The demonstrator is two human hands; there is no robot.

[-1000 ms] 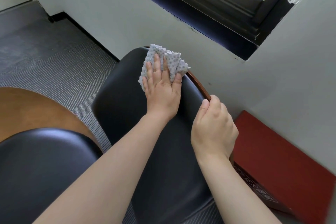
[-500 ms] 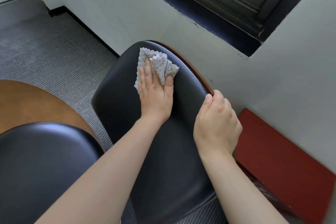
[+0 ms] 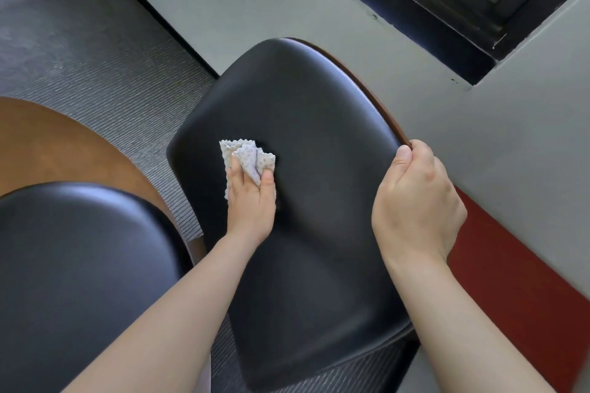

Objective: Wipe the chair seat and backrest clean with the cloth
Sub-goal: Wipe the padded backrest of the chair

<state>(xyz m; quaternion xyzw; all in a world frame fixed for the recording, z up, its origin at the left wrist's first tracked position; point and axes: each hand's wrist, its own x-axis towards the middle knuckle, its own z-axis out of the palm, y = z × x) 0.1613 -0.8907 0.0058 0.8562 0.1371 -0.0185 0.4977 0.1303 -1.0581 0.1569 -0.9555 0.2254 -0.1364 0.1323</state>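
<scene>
A black padded chair (image 3: pixel 306 112) with a thin brown wooden rim fills the middle of the view. My left hand (image 3: pixel 250 204) lies flat on its black surface near the left edge and presses a crumpled white dotted cloth (image 3: pixel 245 158) against it; the cloth sticks out beyond my fingertips. My right hand (image 3: pixel 415 201) grips the chair's right rim, thumb on the padded side and fingers curled round behind.
A second black padded chair (image 3: pixel 79 281) sits at the lower left, over a round brown table (image 3: pixel 60 153). A red box (image 3: pixel 517 271) leans against the white wall on the right. Grey carpet lies to the left, and a dark window ledge (image 3: pixel 415 19) runs above.
My left hand has slid the cloth from the chair's far top edge down toward me and to the left. My right hand keeps its grip on the rim.
</scene>
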